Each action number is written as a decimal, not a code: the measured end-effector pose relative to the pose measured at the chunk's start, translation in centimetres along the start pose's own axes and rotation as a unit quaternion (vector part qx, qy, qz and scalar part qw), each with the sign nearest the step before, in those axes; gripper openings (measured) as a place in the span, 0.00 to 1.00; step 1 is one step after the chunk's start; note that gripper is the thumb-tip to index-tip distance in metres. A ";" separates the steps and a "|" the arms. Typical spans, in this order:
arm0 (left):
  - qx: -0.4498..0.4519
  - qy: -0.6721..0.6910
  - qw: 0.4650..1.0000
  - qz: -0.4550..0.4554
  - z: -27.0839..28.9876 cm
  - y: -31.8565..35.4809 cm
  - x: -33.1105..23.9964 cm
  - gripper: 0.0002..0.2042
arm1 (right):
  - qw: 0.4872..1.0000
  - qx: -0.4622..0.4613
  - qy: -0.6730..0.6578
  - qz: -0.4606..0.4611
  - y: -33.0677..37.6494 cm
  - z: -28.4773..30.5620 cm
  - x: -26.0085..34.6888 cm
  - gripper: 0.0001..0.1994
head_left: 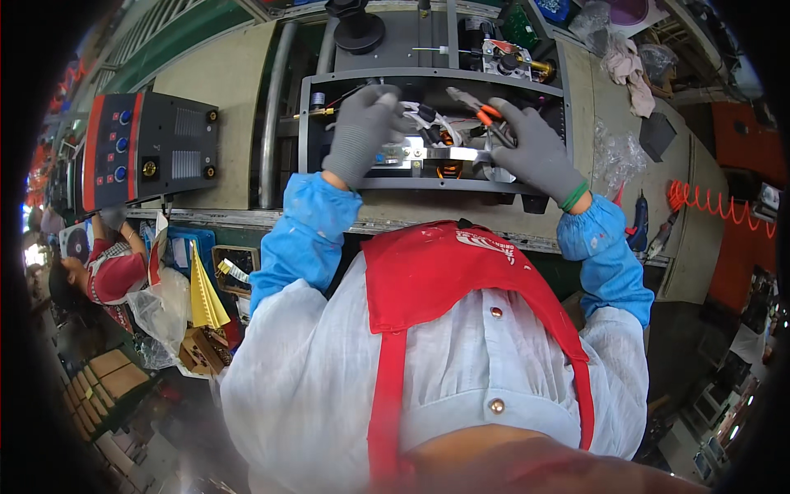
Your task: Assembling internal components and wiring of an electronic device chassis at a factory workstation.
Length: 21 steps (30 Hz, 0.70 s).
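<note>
An open dark-grey metal housing [444,184] lies in front of me on the bench, with electronic parts inside. My right hand [535,152], in a grey glove, is closed around pliers with orange handles [487,116]. Their metal jaws point up and to the left over the housing. My left hand [360,136], also gloved, is over the left part of the housing with its fingers curled. What its fingertips pinch, if anything, cannot be made out. White cables [448,132] run between my hands, above a shiny metal bracket [448,154]. Copper-coloured windings [448,170] show below the bracket.
A finished-looking machine with a red-edged panel [123,148] stands to the left. Behind the housing are a black spool holder [359,33] and a wire-feed mechanism [514,62]. A red coiled hose [716,202] and a blue-handled tool [639,222] are right. A co-worker [111,276] is at left.
</note>
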<state>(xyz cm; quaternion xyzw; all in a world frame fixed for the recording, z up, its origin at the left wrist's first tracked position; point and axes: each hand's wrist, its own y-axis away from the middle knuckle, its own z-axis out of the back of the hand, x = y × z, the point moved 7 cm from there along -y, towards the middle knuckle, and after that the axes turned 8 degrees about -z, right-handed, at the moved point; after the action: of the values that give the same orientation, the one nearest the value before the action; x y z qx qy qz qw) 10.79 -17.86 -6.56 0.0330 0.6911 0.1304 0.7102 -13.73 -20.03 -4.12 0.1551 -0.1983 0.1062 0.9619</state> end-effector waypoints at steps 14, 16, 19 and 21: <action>0.037 0.102 0.991 0.077 2.0 -2.1 3.6 0.10 | 0.991 0.134 0.018 0.023 -6.4 -3.1 7.1 0.37; 0.038 0.105 0.990 0.081 1.9 -2.2 3.7 0.10 | 0.993 0.103 -0.023 0.058 -7.3 -3.5 6.7 0.35; 0.039 0.103 0.991 0.076 2.0 -2.1 3.8 0.10 | 0.989 0.127 -0.068 0.036 -7.3 -3.3 7.3 0.33; 0.040 0.105 0.991 0.075 2.1 -2.2 3.9 0.10 | 0.985 0.153 -0.084 0.019 -7.3 -3.3 7.5 0.32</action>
<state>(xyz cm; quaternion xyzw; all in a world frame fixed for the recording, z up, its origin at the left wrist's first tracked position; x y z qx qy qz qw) 13.22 -18.81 -10.81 0.0997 0.7617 0.1584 0.6203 -3.93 -24.67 -5.75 0.3048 -0.2625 0.1399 0.9048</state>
